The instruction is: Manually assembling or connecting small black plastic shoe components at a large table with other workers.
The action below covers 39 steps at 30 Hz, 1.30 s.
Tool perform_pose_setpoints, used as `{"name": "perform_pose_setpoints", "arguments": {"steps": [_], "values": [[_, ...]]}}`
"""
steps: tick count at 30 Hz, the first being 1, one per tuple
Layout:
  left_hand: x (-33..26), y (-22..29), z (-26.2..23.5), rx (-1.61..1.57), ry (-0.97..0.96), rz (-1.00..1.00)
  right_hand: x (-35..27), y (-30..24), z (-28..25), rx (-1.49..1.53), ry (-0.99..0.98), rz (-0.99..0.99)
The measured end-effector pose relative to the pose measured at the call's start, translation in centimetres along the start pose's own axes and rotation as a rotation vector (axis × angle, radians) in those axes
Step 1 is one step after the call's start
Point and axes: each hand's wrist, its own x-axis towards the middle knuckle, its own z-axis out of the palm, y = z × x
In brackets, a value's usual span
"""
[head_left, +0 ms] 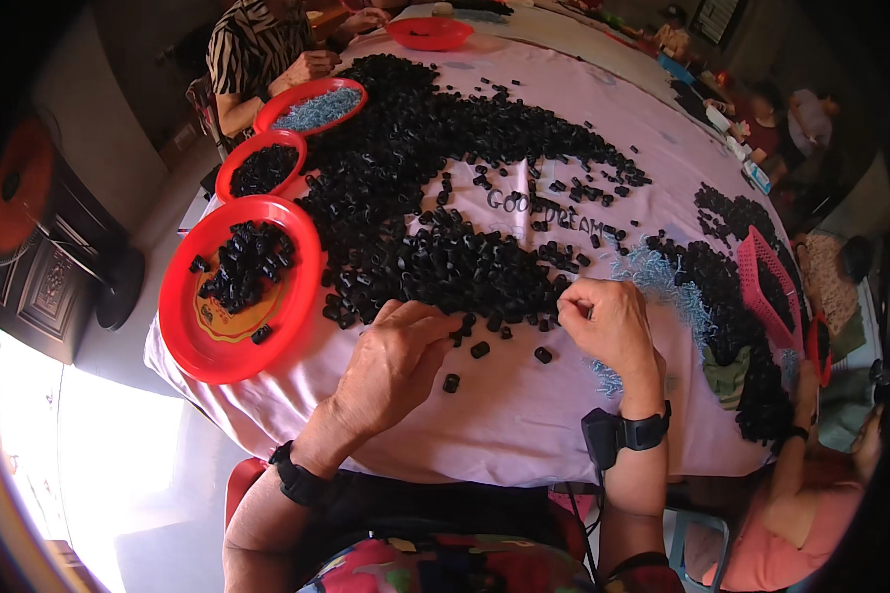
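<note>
My left hand (394, 358) is at the near edge of a heap of small black cylindrical plastic pieces (455, 267), its fingers bent and drawn together. A black piece shows by its fingertips; whether it is gripped is unclear. Across a short gap, my right hand (608, 318) is curled with thumb and fingertips pinched at the heap's right edge. What it holds, if anything, is hidden. Between the hands a few loose black pieces (480, 350) lie on the pink cloth (504, 435). Left of my left hand, a large red plate (190, 341) carries a cluster of finished-looking black pieces (247, 262).
Beyond the large plate stand a red dish (296, 148) of small black parts and another (362, 91) of pale blue pins. More blue pins (667, 287) and a pink basket (761, 282) lie right. People sit around the table; a fan (20, 188) stands left.
</note>
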Motion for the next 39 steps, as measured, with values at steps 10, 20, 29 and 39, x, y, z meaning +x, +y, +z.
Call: {"name": "perform_pose_setpoints", "arguments": {"steps": [10, 20, 29, 39], "values": [[-0.3, -0.9, -0.1, 0.077, -0.033, 0.124, -1.8, 0.3, -2.7, -0.107, -0.258, 0.159], [0.3, 0.1, 2.3, 0.167, 0.048, 0.132, -1.1, -0.5, -0.5, 0.014, -0.180, 0.040], [0.8, 0.3, 2.7, 0.122, 0.020, 0.159, -0.9, -1.4, 0.7, 0.215, -0.136, -0.004], [0.6, -0.4, 3.8, 0.140, 0.055, 0.157, -1.3, -2.8, 2.9, 0.375, -0.108, -0.127]]}}
